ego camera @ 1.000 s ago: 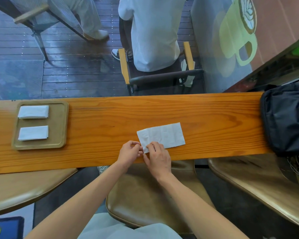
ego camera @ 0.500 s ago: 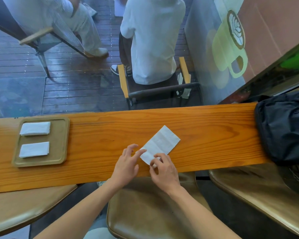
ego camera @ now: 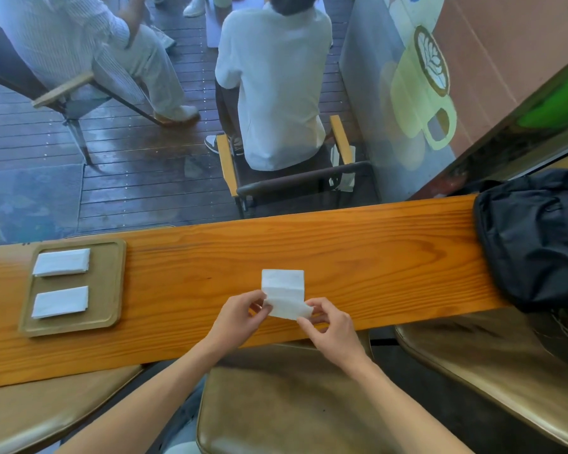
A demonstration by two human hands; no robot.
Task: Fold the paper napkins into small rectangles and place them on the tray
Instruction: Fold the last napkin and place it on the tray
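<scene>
A white paper napkin, partly folded into an upright strip, lies on the long orange-brown wooden desk with its near end lifted. The left hand pinches that near end at its left corner, thumb and forefinger fingers clamped together on the paper. The right hand pinches the right corner the same way, its fingers closed on the edge. Between the two sets of fingers the napkin's raised flap curls slightly, while the far half stays flat on the wood just beyond the fingertips.

Well to the left of the left fingers sits a tan rectangular wooden tray with rounded corners. Two folded white napkin rectangles rest in it, apart from each other: a far folded napkin and a near folded napkin.

Well to the right of the right fingers a black fabric bag rests on the desk's end. Below the hands are brown padded stool seats. Beyond the desk, through glass, a person in a white shirt sits on a wooden-armed chair over dark decking.
</scene>
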